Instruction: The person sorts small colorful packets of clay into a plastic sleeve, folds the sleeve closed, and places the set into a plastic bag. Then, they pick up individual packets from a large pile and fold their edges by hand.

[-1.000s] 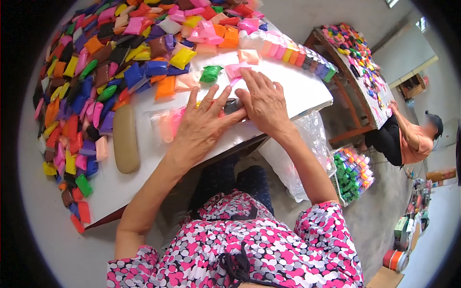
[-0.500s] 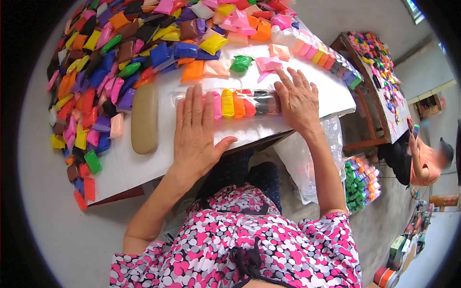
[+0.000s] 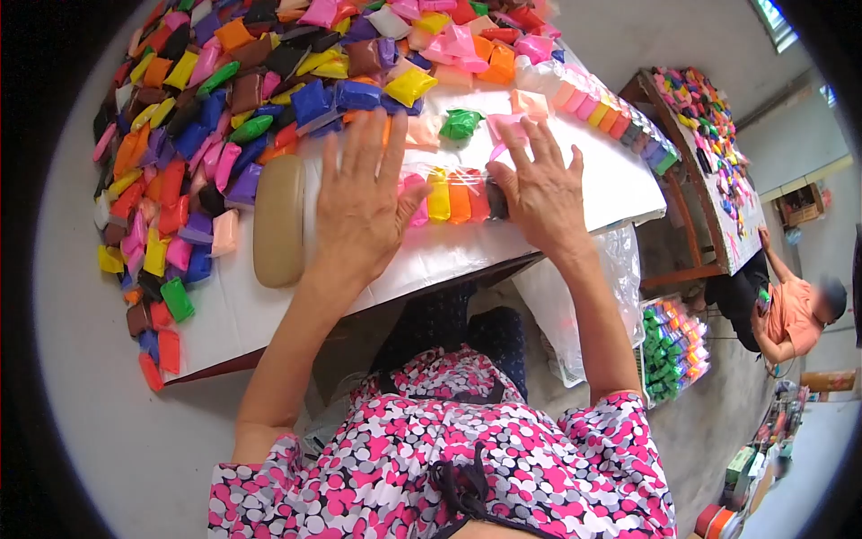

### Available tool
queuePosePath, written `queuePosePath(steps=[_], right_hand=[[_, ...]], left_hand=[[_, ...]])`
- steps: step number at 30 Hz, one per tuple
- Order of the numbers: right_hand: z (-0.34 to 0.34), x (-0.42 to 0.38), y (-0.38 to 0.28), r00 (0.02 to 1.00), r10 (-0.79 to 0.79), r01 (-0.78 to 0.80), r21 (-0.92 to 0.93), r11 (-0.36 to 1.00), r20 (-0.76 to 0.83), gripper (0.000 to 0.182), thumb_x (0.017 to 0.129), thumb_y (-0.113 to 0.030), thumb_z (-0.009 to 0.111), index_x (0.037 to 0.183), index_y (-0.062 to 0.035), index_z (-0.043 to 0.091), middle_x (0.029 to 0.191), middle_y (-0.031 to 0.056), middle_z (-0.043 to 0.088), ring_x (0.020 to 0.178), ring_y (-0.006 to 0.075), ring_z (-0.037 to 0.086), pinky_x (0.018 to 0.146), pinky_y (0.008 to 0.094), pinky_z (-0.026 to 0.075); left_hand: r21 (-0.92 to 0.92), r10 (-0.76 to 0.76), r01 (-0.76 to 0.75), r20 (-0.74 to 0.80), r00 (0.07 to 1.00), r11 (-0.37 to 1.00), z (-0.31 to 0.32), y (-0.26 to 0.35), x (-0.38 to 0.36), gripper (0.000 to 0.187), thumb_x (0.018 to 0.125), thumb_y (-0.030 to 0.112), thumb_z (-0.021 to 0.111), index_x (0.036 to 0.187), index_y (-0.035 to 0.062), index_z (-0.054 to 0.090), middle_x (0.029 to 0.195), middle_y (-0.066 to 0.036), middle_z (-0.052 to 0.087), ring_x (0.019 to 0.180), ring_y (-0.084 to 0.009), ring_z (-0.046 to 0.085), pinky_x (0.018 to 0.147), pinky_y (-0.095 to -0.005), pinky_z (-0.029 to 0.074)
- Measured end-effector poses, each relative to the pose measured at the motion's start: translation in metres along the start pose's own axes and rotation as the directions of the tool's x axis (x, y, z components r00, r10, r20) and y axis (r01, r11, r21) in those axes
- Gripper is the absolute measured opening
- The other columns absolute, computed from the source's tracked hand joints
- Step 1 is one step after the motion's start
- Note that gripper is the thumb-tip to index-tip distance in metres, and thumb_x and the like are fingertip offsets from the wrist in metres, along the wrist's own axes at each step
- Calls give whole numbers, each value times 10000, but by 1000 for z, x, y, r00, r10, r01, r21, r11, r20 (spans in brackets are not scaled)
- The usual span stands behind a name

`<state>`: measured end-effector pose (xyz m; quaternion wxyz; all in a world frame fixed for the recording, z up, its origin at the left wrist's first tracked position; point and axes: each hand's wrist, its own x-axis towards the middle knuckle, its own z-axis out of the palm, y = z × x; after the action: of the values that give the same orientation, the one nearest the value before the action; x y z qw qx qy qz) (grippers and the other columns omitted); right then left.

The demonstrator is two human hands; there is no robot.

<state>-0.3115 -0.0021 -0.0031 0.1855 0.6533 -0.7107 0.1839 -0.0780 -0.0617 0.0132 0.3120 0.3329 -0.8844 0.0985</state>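
A clear plastic sleeve holding a row of coloured packets, pink, yellow, orange, red and dark, lies on the white tabletop. My left hand rests over its left end, palm down with fingers stretched. Over its right end lies my right hand, fingers spread, covering the packets there. Left of my left hand sits a tan, rounded, oblong case-like object. Just beyond the row are a green packet and a peach packet.
A large heap of coloured packets covers the table's far left. Another filled row lies along the right edge. Below stand a white plastic bag and a bundle of packets. A person sits by a second table.
Both hands have shifted slightly, the right one leftward and inward over the row's end. My left fingers now reach farther forward. The seated person's arm has moved toward the second table.
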Motion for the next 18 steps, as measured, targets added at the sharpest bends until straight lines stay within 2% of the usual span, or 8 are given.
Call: queuePosePath(steps=[3, 5, 7, 10, 11, 14, 15, 18], right_hand=[[1, -11, 7, 999, -40, 40, -12, 999, -10, 565, 940, -515, 508, 1365, -142, 513, 1357, 159, 530, 1294, 316, 466, 1076, 522, 303], [-17, -13, 21, 981, -29, -10, 199, 980, 193, 568, 903, -520, 570, 1314, -127, 561, 1291, 148, 578, 1230, 306, 514, 1048, 478, 354], [-34, -10, 36, 965, -61, -43, 382, 923, 256, 590, 795, -507, 713, 1214, -98, 635, 1169, 130, 642, 1118, 291, 575, 987, 408, 432], [-51, 1, 57, 884, -174, -28, 421, 907, 433, 611, 742, -492, 762, 1192, -95, 648, 1135, 140, 641, 1110, 296, 572, 992, 411, 433], [-52, 1, 57, 871, -187, -36, 439, 898, 454, 638, 655, -394, 834, 1186, -98, 641, 1094, 131, 623, 1098, 304, 556, 970, 420, 440], [-70, -7, 47, 894, -207, 47, 376, 925, 397, 668, 583, -269, 868, 1183, -100, 627, 1079, 115, 588, 1093, 312, 532, 945, 431, 445], [-72, -13, 44, 934, -234, 138, 335, 932, 268, 703, 543, -143, 873, 1193, -104, 607, 1087, 105, 556, 1095, 308, 517, 929, 432, 451], [-61, -31, 50, 972, -201, 148, 345, 927, 123, 704, 566, -91, 858, 1218, -120, 595, 1112, 110, 555, 1095, 308, 529, 939, 424, 457]], left_hand=[[-49, -66, 73, 124, 990, 996, 24, -9, -16, 576, 957, 388, 518, 1366, -8, 429, 1352, -212, 487, 1262, -360, 451, 1080, -478, 315], [-88, -38, 46, 91, 995, 995, 15, -10, -21, 546, 925, 361, 578, 1321, 4, 464, 1298, -202, 523, 1215, -356, 483, 1056, -472, 341], [-218, -33, 104, 306, 951, 970, -11, -16, -9, 548, 867, 338, 643, 1286, 23, 483, 1220, -193, 556, 1154, -356, 513, 1009, -465, 374], [-295, 17, 143, 478, 878, 945, -34, -25, 3, 561, 769, 259, 734, 1232, 43, 502, 1099, -181, 582, 1058, -362, 541, 935, -460, 411], [-304, 34, 146, 514, 857, 941, -36, -27, 4, 573, 734, 225, 763, 1214, 47, 506, 1057, -177, 587, 1026, -365, 548, 910, -459, 421], [-339, 33, 87, 332, 943, 937, -39, -17, -11, 633, 682, 148, 800, 1229, 40, 501, 1026, -155, 568, 975, -348, 548, 878, -457, 425], [-384, 14, 89, 256, 967, 919, -37, -14, -18, 661, 666, 131, 809, 1241, 41, 495, 1035, -151, 564, 977, -340, 549, 883, -446, 425], [-471, -50, 105, 128, 990, 876, -25, -13, -38, 749, 633, 103, 831, 1289, 42, 476, 1078, -141, 555, 1008, -312, 551, 914, -405, 422]])
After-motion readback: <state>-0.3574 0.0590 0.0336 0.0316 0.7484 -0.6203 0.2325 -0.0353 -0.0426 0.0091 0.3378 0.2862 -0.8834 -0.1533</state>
